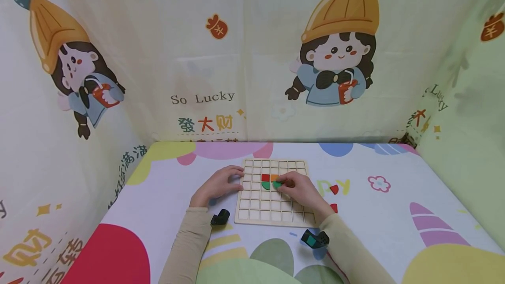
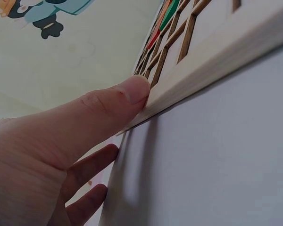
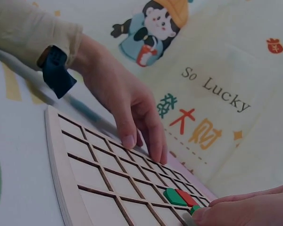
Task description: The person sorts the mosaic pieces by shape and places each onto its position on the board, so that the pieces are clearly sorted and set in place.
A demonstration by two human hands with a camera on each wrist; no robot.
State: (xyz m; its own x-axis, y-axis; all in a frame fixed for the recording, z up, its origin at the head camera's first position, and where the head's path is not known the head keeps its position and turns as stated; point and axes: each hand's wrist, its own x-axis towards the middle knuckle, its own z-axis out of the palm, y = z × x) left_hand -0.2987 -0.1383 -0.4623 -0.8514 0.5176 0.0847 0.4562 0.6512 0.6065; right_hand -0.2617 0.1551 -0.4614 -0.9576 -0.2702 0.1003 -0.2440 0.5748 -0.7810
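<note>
A wooden grid board (image 1: 254,205) lies flat on the table. My left hand (image 1: 221,183) rests at its left edge; in the left wrist view the thumb (image 2: 137,89) touches the rim, with the other fingers stretched farther along that side. Over the board's middle, my right hand (image 1: 301,189) pinches a small green piece (image 1: 277,185) between thumb and fingertips. Around that spot sit a red piece (image 1: 266,178), an orange piece (image 1: 274,178) partly covered by the right fingers, and a rounded green piece (image 1: 266,186). The right wrist view shows the held green piece (image 3: 194,209) close over a cell.
Two red pieces lie right of the board, one loose red piece (image 1: 334,189) and a second red piece (image 1: 334,208) beside the right wrist. Black cameras are strapped at the left wrist (image 1: 220,218) and right wrist (image 1: 315,239). Printed cloth walls (image 1: 260,56) surround the table.
</note>
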